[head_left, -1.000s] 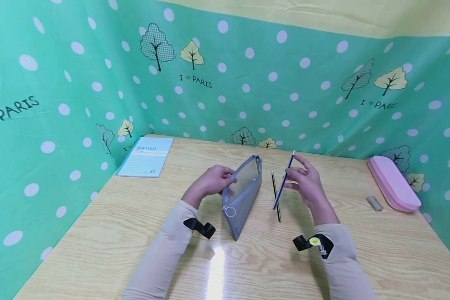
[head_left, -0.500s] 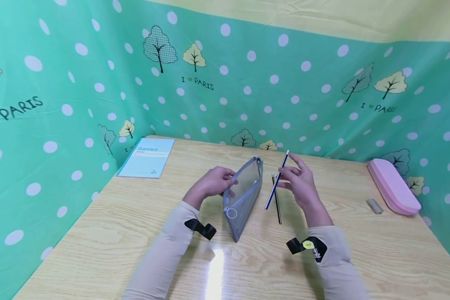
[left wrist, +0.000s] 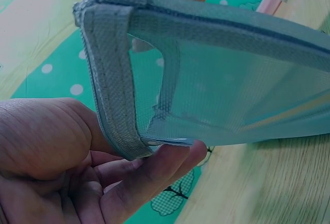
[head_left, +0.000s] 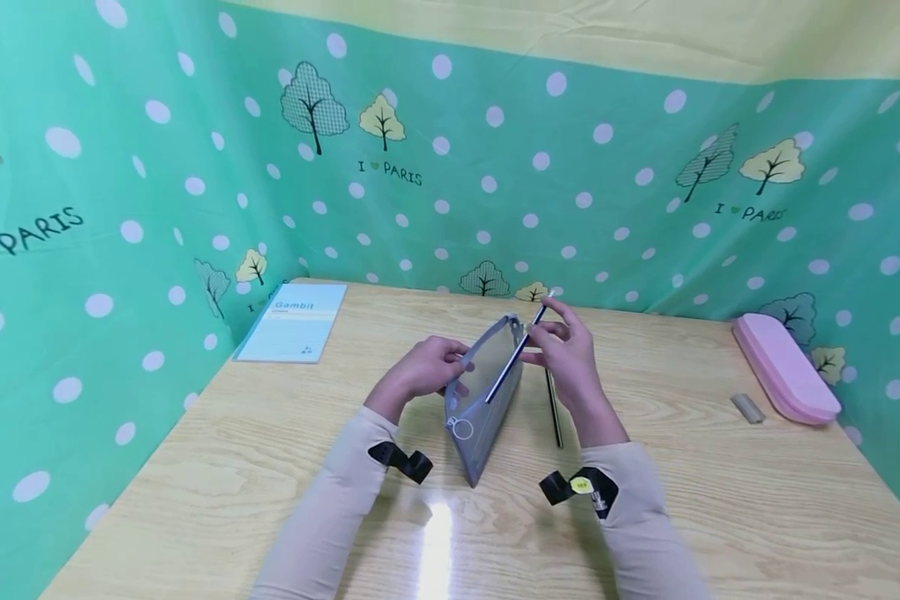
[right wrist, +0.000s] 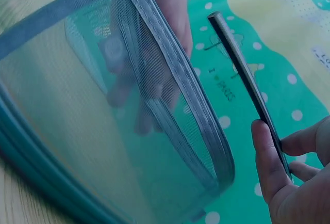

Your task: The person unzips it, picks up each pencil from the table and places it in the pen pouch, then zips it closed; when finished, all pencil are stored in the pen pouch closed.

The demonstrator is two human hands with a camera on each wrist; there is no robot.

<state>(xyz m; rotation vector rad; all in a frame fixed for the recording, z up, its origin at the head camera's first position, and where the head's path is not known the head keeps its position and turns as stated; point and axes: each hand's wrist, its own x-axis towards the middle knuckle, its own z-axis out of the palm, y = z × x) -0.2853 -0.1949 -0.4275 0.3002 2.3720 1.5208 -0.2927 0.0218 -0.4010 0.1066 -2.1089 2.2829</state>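
Observation:
A grey mesh zip pouch (head_left: 487, 408) stands with its mouth spread on the table. My left hand (head_left: 425, 367) pinches the near-left edge of its mouth, the thumb and fingers on either side of the rim in the left wrist view. My right hand (head_left: 567, 358) holds a dark striped pencil (head_left: 516, 354) near its upper end, tilted with the lower tip in front of the pouch's opening. Seen from the right wrist, the pencil (right wrist: 242, 69) is apart from the mesh. A second, black pencil (head_left: 553, 408) lies on the table right of the pouch, partly hidden by the right hand.
A pink pencil case (head_left: 786, 367) lies at the right edge of the table, with a small grey eraser (head_left: 747, 408) beside it. At the back left is a light blue notebook (head_left: 292, 323). Polka-dot cloth (head_left: 420, 225) hangs behind and along the sides.
My right hand has moved left with the pencil, bringing it from above the black pencil to the pouch's mouth. The left hand keeps its hold on the pouch in the same place.

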